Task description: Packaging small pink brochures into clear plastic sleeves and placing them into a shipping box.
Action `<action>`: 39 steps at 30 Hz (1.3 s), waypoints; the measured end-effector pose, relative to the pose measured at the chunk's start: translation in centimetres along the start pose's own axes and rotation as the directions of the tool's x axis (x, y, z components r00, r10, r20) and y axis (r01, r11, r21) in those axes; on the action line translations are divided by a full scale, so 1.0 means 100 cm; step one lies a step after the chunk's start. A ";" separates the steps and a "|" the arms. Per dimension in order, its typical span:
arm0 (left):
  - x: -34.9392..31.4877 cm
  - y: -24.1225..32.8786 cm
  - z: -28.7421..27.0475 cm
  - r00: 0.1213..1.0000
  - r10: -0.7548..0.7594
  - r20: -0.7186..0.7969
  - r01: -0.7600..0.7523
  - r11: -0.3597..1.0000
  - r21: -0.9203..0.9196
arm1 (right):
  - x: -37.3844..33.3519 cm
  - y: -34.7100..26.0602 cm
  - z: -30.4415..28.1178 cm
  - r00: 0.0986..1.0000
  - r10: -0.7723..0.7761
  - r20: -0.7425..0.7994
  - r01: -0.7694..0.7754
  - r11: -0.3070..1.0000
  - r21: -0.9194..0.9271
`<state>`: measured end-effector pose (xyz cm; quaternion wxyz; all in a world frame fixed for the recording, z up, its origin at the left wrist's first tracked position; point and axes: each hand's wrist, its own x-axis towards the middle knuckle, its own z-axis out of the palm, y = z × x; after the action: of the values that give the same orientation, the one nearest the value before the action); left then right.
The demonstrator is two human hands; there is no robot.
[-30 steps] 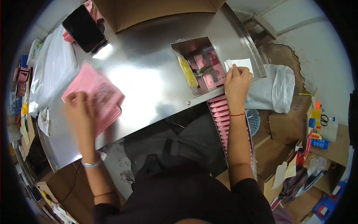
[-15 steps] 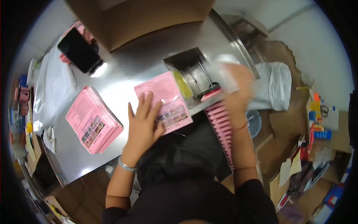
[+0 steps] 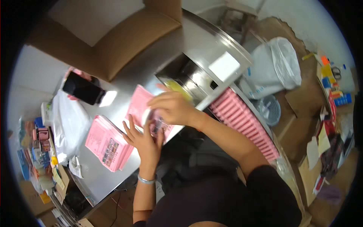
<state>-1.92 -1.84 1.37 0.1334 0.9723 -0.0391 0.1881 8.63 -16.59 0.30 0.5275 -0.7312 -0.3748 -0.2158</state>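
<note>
Working over the silver metal bench (image 3: 94, 183): flat pink printed rectangular packet (image 3: 139, 99) lies under left hand (image 3: 144, 146) and right hand (image 3: 173, 108) | long axis slants upper-left to lower-right, pictured end pointing lower-right | left splayed against it, not clenched | right curled, small white blurred piece (image 3: 146, 115) at fingertips, grip unclear.

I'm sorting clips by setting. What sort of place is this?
Probably a small packing workroom: a metal table bears a pink printed stack, a long row of pink pieces sits beside it, and a large carton stands behind.
</note>
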 end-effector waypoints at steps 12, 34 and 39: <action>0.306 -0.041 -0.017 0.956 -0.193 -0.221 0.182 0.981 -0.068 | 0.203 0.098 -0.088 0.999 0.043 -0.032 -0.053 0.910 -0.411; 0.559 -0.167 -0.115 0.637 -0.344 -0.690 0.439 0.898 -0.043 | 0.586 0.244 -0.056 0.886 0.085 -0.456 -0.437 0.482 -0.759; 0.588 -0.192 -0.102 0.681 -0.299 -0.669 0.223 0.954 -0.200 | 0.607 0.286 -0.091 0.999 0.041 0.026 0.003 0.482 -0.876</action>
<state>51.34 17.88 27.87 0.2133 0.8185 0.1431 0.5139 69.57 -10.28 29.18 0.0761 -0.9065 -0.2161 -0.3547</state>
